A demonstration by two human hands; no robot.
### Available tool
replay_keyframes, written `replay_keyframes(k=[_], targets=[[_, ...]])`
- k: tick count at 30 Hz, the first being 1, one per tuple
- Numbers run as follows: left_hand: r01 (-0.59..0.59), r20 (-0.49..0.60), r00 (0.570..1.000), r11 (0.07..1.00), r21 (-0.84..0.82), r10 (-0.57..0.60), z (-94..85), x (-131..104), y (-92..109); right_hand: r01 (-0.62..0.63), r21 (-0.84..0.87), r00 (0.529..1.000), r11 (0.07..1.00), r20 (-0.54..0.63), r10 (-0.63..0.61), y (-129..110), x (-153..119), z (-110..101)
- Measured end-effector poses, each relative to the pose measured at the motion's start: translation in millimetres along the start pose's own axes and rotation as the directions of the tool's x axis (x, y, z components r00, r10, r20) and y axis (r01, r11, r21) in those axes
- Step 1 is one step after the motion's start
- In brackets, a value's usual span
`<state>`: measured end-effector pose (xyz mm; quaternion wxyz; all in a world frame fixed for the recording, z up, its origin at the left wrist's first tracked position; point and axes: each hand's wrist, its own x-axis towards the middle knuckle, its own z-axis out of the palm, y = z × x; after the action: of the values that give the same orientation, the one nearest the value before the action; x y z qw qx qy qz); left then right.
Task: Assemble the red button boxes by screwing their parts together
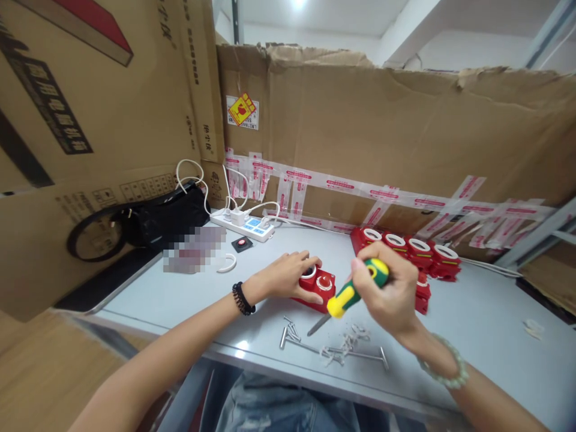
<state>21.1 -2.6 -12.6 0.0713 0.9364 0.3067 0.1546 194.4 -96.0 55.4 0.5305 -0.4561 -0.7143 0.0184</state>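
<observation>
Gripping green-yellow screwdriver, right hand; blade toward eight o'clock. Left hand clamped over red housing on grey table. Screws, T-handle tools at housing's six o'clock; row of red units, two o'clock.

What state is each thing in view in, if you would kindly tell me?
Left hand, thumb and fingers on the red unit
Red unit, on the table, partly covered
Right hand, closed around the screwdriver
Screwdriver, tilted, tip downward
T-handled tools, lying on the table
Power strip, plugs inserted
Black bag, cannot tell whether shut
Four back red units, in a row
</observation>
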Motion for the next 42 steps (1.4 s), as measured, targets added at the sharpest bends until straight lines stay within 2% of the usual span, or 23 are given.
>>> replay_keyframes(k=[3, 5, 10, 17, 23, 27, 31, 34, 42], targets=[[-0.007, -0.004, 1.000, 1.000, -0.002, 0.007, 0.1, -1, 1, 0.037, 0.041, 0.997, 0.998, 0.070, -0.040, 3, -20, 10], [-0.012, -0.005, 1.000, 1.000, 0.001, 0.012, -0.1, -1, 1, 0.063, 0.032, 0.996, 0.997, 0.068, -0.065, 8, -24, 16], [-0.010, 0.001, 1.000, 1.000, 0.025, 0.010, -0.1, -1, 1, 0.102, 0.036, 0.993, 0.994, 0.055, -0.104, 17, -24, 23], [-0.014, -0.001, 1.000, 0.999, 0.040, 0.014, 0.3, 0, 1, 0.118, 0.024, 0.991, 0.993, 0.063, -0.119, 17, -26, 27], [0.001, 0.008, 1.000, 1.000, 0.011, -0.001, -0.3, 0, 0, 0.120, -0.004, 0.992, 0.993, -0.027, -0.120, 14, -16, 9], [0.002, 0.011, 1.000, 1.000, 0.008, -0.002, -0.4, 1, 0, 0.089, -0.032, 0.982, 0.996, -0.166, -0.093, 12, -4, -13], [0.008, 0.009, 1.000, 1.000, 0.011, -0.008, -1.1, 0, 1, 0.103, -0.123, 0.948, 0.987, -0.290, -0.134, 14, 10, -28], [0.011, 0.015, 1.000, 1.000, 0.003, -0.011, -1.9, 0, 1, 0.110, -0.178, 0.939, 0.978, -0.304, -0.161, 20, 17, -30], [0.013, 0.011, 1.000, 1.000, 0.000, -0.013, -1.0, 0, 1, 0.084, -0.217, 0.957, 0.972, -0.255, -0.140, 35, 17, -23]])
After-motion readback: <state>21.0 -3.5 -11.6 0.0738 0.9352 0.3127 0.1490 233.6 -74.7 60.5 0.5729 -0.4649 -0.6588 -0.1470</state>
